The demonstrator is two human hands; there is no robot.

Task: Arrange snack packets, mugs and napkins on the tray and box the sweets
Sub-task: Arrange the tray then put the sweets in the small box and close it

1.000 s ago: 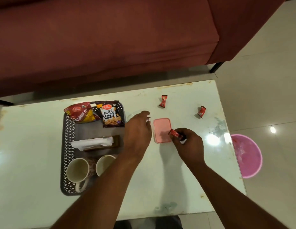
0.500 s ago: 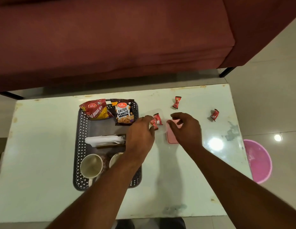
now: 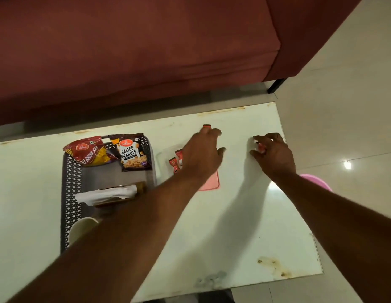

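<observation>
Two bare hands reach across a pale table (image 3: 212, 226). The left hand (image 3: 201, 156) stretches forward, fingers spread loosely, their tips touching a red sweet (image 3: 206, 126) at the far edge. Just beside its wrist, two more red sweets (image 3: 176, 159) lie in a clear box (image 3: 163, 158); a pink lid (image 3: 211, 182) shows under the palm. The right hand (image 3: 274, 155) curls its fingers around another sweet (image 3: 260, 147), pinching it. Left of both hands, a tray (image 3: 71, 182) carries snack packets (image 3: 134, 152), napkins (image 3: 106, 194) and a mug (image 3: 82, 229).

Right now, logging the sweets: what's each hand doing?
Left hand: fingers reaching onto a red sweet, grip unclear.
Right hand: closing on a red sweet.
</observation>
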